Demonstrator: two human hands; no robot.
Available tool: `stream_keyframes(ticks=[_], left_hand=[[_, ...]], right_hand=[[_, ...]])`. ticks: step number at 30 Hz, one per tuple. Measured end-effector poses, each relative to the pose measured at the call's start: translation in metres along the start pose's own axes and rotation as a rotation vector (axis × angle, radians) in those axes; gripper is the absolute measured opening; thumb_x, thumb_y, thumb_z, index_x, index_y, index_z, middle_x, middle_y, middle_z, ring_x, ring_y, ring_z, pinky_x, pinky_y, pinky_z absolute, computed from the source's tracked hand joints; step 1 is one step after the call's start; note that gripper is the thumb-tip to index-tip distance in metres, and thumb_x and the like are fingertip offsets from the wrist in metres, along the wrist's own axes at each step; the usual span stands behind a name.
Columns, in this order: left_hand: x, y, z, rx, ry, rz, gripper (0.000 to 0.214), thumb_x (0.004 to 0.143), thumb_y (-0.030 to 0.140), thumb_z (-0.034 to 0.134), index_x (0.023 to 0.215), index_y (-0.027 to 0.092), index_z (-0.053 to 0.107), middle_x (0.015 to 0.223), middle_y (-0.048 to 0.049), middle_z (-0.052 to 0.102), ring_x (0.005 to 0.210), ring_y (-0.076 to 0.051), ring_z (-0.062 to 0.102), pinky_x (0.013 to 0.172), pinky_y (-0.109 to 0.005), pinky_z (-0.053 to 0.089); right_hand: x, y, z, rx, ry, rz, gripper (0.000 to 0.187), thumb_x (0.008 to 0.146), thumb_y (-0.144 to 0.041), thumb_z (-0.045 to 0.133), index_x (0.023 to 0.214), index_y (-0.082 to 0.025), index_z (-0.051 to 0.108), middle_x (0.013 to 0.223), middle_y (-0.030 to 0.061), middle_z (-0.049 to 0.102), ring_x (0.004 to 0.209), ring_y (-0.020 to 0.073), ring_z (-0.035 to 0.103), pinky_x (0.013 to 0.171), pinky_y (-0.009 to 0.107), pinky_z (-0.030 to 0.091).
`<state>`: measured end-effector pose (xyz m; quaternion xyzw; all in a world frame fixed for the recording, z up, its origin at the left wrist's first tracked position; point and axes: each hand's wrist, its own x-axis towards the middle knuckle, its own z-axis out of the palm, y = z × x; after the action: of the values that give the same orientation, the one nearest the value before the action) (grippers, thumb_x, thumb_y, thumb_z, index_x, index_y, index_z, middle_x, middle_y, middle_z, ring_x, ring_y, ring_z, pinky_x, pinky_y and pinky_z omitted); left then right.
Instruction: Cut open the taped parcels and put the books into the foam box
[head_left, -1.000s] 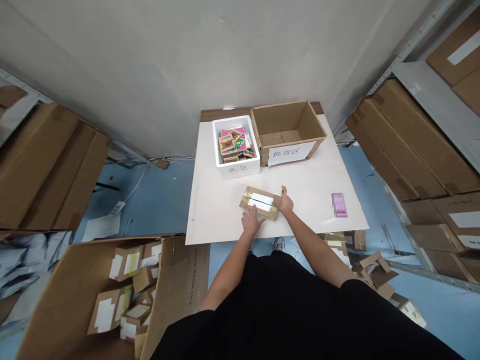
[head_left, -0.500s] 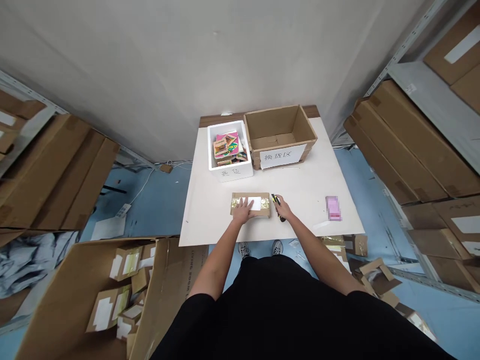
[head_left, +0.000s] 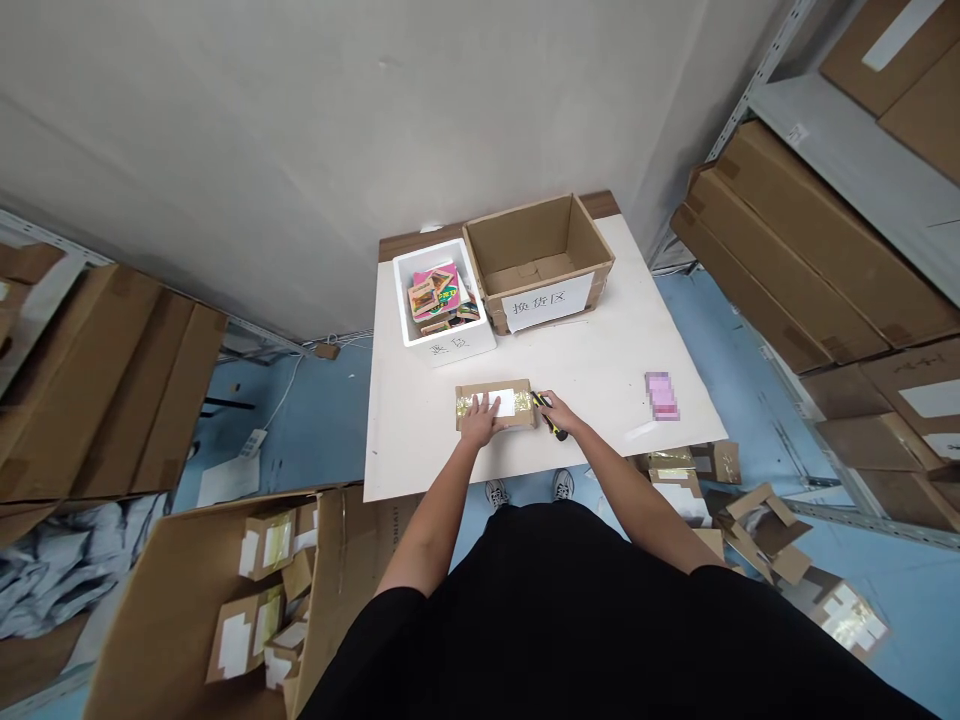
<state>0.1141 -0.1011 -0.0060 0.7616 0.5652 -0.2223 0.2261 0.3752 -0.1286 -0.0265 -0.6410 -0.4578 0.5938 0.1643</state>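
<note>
A small taped cardboard box (head_left: 517, 390) with a white label lies flat on the white table (head_left: 427, 455). My left hand (head_left: 478, 420) rests on its top with fingers spread, near the label's left part. In my right hand (head_left: 559, 410) is a black and yellow utility knife (head_left: 552, 426), its front end at the right edge of the box. Whether the tip touches the tape is too small to tell.
Behind stand a white foam bin (head_left: 454, 345) of colourful packs and an open cardboard carton (head_left: 540, 270). A pink blurred item (head_left: 661, 396) lies at the right. A large carton (head_left: 202, 530) of parcels stands lower left; opened boxes (head_left: 765, 525) lie on the floor.
My right hand has brought the knife left, up to the right end of the box. My left hand stays on the box. The whole view has turned slightly.
</note>
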Motion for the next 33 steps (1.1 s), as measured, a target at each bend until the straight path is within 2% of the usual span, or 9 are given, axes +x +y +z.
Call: stream_keyframes(ticks=[6, 13, 16, 20, 22, 25, 27, 30, 33], left_hand=[[0.004, -0.004, 0.007, 0.026, 0.017, 0.016, 0.088, 0.101, 0.076, 0.034, 0.174, 0.033, 0.011, 0.182, -0.0047, 0.001, 0.167, -0.036, -0.002, 0.131, -0.055, 0.020], [0.006, -0.006, 0.009, 0.025, 0.030, 0.078, 0.086, 0.101, 0.075, 0.039, 0.174, 0.033, 0.018, 0.182, -0.0044, 0.006, 0.167, -0.036, 0.001, 0.130, -0.054, 0.024], [0.008, -0.002, 0.005, -0.007, 0.044, 0.063, 0.090, 0.098, 0.076, 0.048, 0.172, 0.033, 0.023, 0.182, -0.0068, 0.010, 0.166, -0.039, 0.007, 0.127, -0.056, 0.028], [0.020, -0.005, -0.014, -0.050, 0.145, 0.107, 0.075, 0.100, 0.068, 0.054, 0.164, 0.031, 0.042, 0.171, -0.0124, 0.037, 0.156, -0.039, 0.030, 0.124, -0.054, 0.033], [0.028, -0.014, -0.026, -0.044, 0.207, 0.097, 0.064, 0.104, 0.056, 0.052, 0.162, 0.030, 0.044, 0.166, -0.0126, 0.045, 0.154, -0.036, 0.034, 0.125, -0.052, 0.030], [0.037, -0.029, -0.036, -0.025, 0.198, 0.026, 0.068, 0.105, 0.048, 0.053, 0.167, 0.028, 0.035, 0.168, -0.0133, 0.042, 0.157, -0.036, 0.029, 0.126, -0.050, 0.026], [0.034, -0.036, -0.034, -0.030, 0.179, -0.044, 0.070, 0.105, 0.050, 0.049, 0.169, 0.025, 0.031, 0.166, -0.0161, 0.044, 0.153, -0.037, 0.035, 0.123, -0.051, 0.029], [0.016, -0.033, -0.013, -0.069, 0.175, -0.189, 0.069, 0.109, 0.049, 0.036, 0.169, 0.017, 0.028, 0.154, -0.0235, 0.055, 0.139, -0.039, 0.051, 0.113, -0.053, 0.039], [-0.011, -0.017, 0.018, -0.141, 0.070, -0.136, 0.066, 0.111, 0.046, 0.027, 0.170, 0.014, 0.025, 0.141, -0.0234, 0.063, 0.124, -0.034, 0.063, 0.101, -0.046, 0.049]], right_hand=[[-0.007, 0.010, -0.007, 0.087, -0.107, -0.017, 0.043, 0.101, -0.030, 0.051, 0.143, -0.028, 0.044, 0.065, -0.0092, 0.054, 0.056, 0.0152, 0.056, 0.053, 0.023, 0.054], [-0.027, 0.028, -0.026, 0.093, -0.261, -0.018, 0.043, 0.091, -0.034, 0.068, 0.131, -0.029, 0.053, 0.062, -0.0090, 0.055, 0.049, 0.0133, 0.052, 0.046, 0.019, 0.048], [-0.030, 0.031, -0.017, 0.148, -0.052, -0.030, 0.047, 0.095, -0.041, 0.062, 0.139, -0.029, 0.051, 0.063, -0.0091, 0.054, 0.048, 0.0134, 0.052, 0.047, 0.021, 0.049], [-0.024, 0.023, 0.018, 0.122, 0.346, 0.024, 0.058, 0.099, -0.051, 0.055, 0.151, -0.028, 0.042, 0.080, -0.0036, 0.066, 0.056, 0.0158, 0.061, 0.057, 0.026, 0.055], [-0.019, 0.014, 0.039, 0.026, 0.427, 0.081, 0.072, 0.093, -0.057, 0.065, 0.154, -0.027, 0.040, 0.100, 0.0034, 0.073, 0.073, 0.0198, 0.071, 0.067, 0.028, 0.058], [-0.006, -0.002, 0.061, -0.114, 0.474, 0.188, 0.093, 0.084, -0.061, 0.077, 0.158, -0.023, 0.035, 0.124, 0.0131, 0.073, 0.105, 0.0289, 0.074, 0.084, 0.034, 0.058], [0.007, -0.015, 0.062, -0.164, 0.496, 0.234, 0.102, 0.083, -0.062, 0.078, 0.162, -0.021, 0.030, 0.128, 0.0161, 0.072, 0.114, 0.0325, 0.072, 0.089, 0.036, 0.057], [0.036, -0.042, 0.047, -0.226, 0.538, 0.231, 0.102, 0.088, -0.060, 0.076, 0.165, -0.020, 0.023, 0.123, 0.0164, 0.074, 0.110, 0.0330, 0.073, 0.088, 0.038, 0.056], [0.068, -0.072, 0.022, -0.353, 0.572, 0.152, 0.090, 0.095, -0.053, 0.073, 0.163, -0.014, 0.028, 0.119, 0.0175, 0.075, 0.104, 0.0299, 0.073, 0.086, 0.035, 0.053]])
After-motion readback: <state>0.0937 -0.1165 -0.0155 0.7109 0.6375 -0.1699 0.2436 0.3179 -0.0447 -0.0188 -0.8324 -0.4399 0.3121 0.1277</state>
